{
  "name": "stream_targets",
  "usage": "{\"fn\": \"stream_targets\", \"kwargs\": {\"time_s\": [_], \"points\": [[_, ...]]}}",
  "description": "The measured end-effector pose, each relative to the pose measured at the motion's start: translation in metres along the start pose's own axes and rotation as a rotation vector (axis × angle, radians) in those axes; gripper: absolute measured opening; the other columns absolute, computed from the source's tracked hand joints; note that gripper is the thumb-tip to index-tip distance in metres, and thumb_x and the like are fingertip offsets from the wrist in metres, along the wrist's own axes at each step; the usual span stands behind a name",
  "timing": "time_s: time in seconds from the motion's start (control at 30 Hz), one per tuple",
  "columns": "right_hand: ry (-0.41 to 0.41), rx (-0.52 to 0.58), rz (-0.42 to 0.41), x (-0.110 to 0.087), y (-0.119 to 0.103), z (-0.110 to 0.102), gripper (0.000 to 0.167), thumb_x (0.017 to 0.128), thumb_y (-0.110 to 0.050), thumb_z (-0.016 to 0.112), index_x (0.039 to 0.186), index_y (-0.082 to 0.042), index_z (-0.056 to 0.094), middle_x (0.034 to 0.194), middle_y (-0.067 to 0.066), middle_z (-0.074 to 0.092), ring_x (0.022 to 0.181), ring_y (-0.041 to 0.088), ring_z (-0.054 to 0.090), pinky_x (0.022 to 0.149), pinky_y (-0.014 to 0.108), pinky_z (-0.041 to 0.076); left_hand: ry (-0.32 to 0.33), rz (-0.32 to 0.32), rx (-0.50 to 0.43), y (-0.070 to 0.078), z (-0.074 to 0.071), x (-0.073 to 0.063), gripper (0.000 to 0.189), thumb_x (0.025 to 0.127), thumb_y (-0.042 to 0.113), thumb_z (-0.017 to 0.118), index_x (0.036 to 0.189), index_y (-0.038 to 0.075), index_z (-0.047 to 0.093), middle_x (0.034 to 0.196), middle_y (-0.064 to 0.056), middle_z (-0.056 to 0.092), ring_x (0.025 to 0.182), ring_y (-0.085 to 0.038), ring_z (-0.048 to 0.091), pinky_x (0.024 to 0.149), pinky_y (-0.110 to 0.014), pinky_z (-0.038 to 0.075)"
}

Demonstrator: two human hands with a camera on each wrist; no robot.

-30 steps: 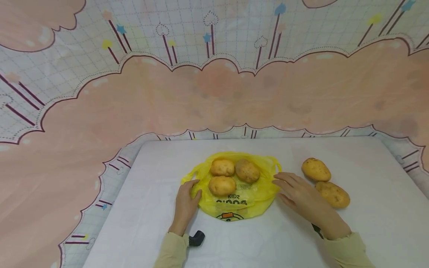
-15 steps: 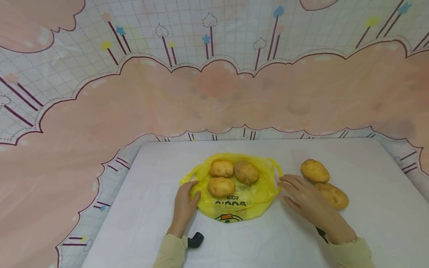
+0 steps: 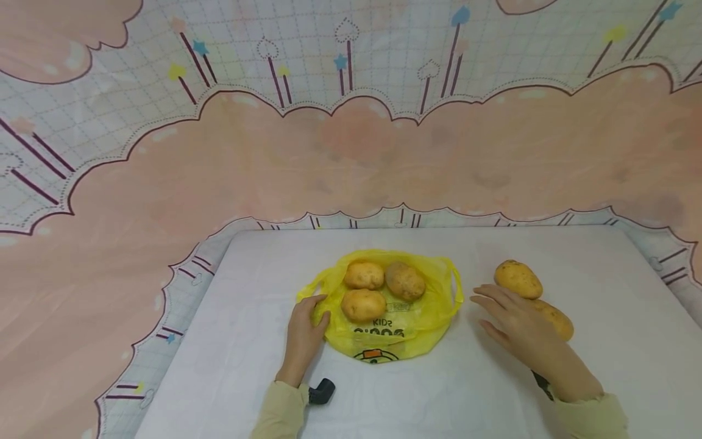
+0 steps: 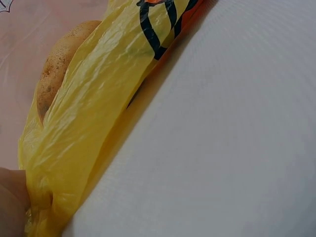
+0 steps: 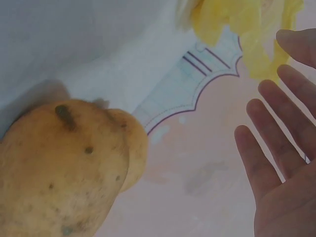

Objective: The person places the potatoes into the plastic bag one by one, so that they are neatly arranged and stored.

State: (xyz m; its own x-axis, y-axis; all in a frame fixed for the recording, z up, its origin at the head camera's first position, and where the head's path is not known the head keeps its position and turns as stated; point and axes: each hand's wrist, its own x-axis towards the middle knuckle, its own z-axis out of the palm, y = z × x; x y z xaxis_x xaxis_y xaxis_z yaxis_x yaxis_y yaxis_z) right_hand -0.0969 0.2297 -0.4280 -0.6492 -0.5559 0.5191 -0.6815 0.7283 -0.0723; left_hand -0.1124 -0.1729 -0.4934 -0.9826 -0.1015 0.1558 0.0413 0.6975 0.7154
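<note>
Yellow bag: the yellow bag (image 3: 425, 332) lies flat-ish on the counter (image 3: 400, 402), mouth spread; "KIDS" print upside down, second print line folded over, hard to read.
Bagged potatoes: three bagged potatoes (image 3: 364, 305) in the bag's mouth; left wrist view shows one potato only, partly covered by plastic.
Left hand: the left hand (image 3: 301, 332) at the bag's left edge, thumb and fingers at the plastic, thumb apart from index; cannot tell if it grips. In left wrist view only a cut-off bit shows, lower left.
Right hand: the right hand (image 3: 518, 326) off the bag's right side, reaching in at a slant, fingers wide and extended, holding nothing; cut off at right edge in right wrist view.
Farther loose potato: the farther loose potato (image 3: 518, 278) right of the bag, in full view from the head.
Nearer loose potato: the nearer loose potato (image 3: 560, 319) right of the bag, partly hidden behind the right hand.
Sleeves: the sleeves (image 3: 280, 411) nearer the wearer than the bag, cut off at bottom.
Right wrist mount: the black mount (image 3: 542, 385) right of the bag, mostly hidden under the wrist.
</note>
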Motion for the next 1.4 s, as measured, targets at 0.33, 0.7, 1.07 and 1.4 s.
{"fn": "stream_targets", "kwargs": {"time_s": [0.33,0.7,1.07,1.4], "points": [[0.025,0.009,0.015,-0.009,0.008,-0.004,0.069,0.105,-0.051,0.023,0.115,0.001,0.066,0.119,0.013,0.065,0.11,0.031,0.06,0.093,0.035,0.047,-0.009,-0.011,-0.004,-0.002,0.001,0.001,0.035,0.091,0.009,0.069,0.126,0.006,0.064,0.127,-0.013,0.063,0.122,-0.032,0.054,0.105,-0.049,0.044],[-0.034,0.007,0.11,-0.025,0.018,-0.011,0.075,0.101,-0.057,0.019,0.118,0.001,0.065,0.123,0.015,0.061,0.11,0.035,0.058,0.083,0.051,0.053,-0.008,-0.008,0.007,0.001,0.0,-0.001,0.035,0.091,0.009,0.07,0.125,0.005,0.064,0.126,-0.013,0.063,0.121,-0.032,0.055,0.105,-0.049,0.045],[0.015,-0.014,0.15,-0.04,0.024,-0.011,0.072,0.103,-0.055,0.022,0.113,0.001,0.066,0.121,0.016,0.061,0.108,0.034,0.057,0.107,0.033,0.041,-0.01,-0.009,0.009,-0.001,0.002,-0.001,0.035,0.091,0.009,0.069,0.126,0.005,0.064,0.126,-0.013,0.063,0.121,-0.032,0.055,0.105,-0.048,0.045],[-0.018,0.018,0.199,-0.05,0.03,-0.015,0.079,0.098,-0.063,0.021,0.115,0.0,0.065,0.123,0.016,0.059,0.113,0.037,0.053,0.119,0.028,0.027,-0.005,0.001,0.004,-0.001,0.0,-0.001,0.035,0.091,0.009,0.069,0.126,0.005,0.064,0.127,-0.013,0.063,0.122,-0.032,0.055,0.106,-0.049,0.044]]}}
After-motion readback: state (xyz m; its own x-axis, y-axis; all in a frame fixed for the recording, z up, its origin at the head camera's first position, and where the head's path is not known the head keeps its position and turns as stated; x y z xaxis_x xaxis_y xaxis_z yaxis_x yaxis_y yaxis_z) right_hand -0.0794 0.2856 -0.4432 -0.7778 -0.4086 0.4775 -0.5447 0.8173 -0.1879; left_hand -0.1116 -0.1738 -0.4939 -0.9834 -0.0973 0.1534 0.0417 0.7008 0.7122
